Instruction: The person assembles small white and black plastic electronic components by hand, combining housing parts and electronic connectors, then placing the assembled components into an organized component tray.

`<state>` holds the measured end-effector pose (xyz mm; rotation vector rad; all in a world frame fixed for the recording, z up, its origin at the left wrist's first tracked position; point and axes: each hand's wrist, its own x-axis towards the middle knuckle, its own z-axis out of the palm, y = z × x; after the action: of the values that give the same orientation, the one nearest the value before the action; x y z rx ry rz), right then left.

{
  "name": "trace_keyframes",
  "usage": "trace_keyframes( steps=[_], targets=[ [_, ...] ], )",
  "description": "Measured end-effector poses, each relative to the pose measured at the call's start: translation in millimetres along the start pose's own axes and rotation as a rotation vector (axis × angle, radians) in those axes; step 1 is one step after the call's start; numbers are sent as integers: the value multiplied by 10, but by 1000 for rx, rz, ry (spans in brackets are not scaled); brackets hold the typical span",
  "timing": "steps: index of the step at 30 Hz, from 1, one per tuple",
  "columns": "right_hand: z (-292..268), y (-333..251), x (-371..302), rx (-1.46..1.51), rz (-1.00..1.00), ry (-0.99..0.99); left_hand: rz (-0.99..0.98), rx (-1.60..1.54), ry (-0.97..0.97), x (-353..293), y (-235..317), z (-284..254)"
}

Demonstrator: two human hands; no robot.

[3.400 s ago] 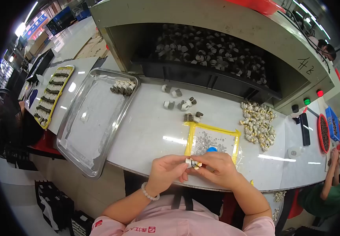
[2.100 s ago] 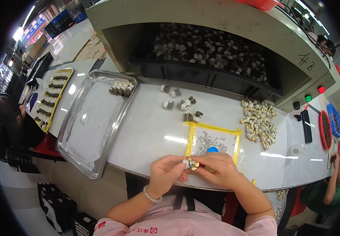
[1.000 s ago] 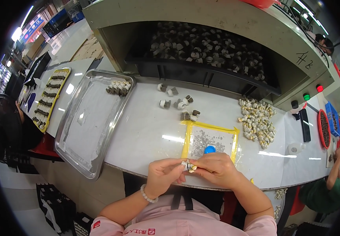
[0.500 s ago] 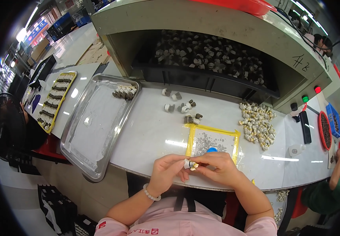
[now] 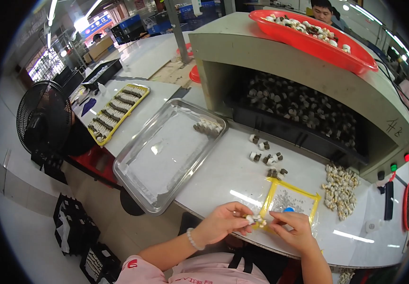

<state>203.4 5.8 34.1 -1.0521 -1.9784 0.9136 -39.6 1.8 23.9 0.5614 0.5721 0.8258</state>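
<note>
Between the thumb and fingers of my left hand (image 5: pixel 225 221) is a small white part with yellowish ends (image 5: pixel 257 220), held above the table's front edge. Just right of it is my right hand (image 5: pixel 293 231), its thumb and forefinger apart and nothing seen between them. Under and beyond the hands lies a yellow-taped square mat (image 5: pixel 312 199) with small grey bits and a blue round piece (image 5: pixel 288 209) on it. Several white-and-dark parts (image 5: pixel 254 156) lie loose behind the mat. To its right is a pile of white-and-yellowish parts (image 5: pixel 340 191).
A metal tray (image 5: pixel 121 163) at left holds a small row of parts (image 5: pixel 208 127). A grey housing (image 5: pixel 214 61) shelters a black bin (image 5: pixel 285 124) of parts; a red tray (image 5: pixel 308 47) sits on top. Farther left are a yellow-edged tray (image 5: pixel 143 97) and a black fan (image 5: pixel 36 120).
The view has swung left, so the scene sits farther right. My right hand has come away from the small part, which stays in my left hand.
</note>
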Motion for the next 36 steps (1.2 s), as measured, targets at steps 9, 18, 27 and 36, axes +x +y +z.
trace_keyframes(
  steps=[9,18,27,36],
  targets=[
    [11,-15,48,29,-28,41,736,1101,577,28,1467,-857],
    [-26,-17,49,35,23,80,878,1811,659,873,1933,-1586],
    [-35,-11,84,25,-22,41,757,1900,520,882,1957,-1571],
    [-53,10,83,23,-47,74,731,1783,573,801,1817,-1295]
  ],
)
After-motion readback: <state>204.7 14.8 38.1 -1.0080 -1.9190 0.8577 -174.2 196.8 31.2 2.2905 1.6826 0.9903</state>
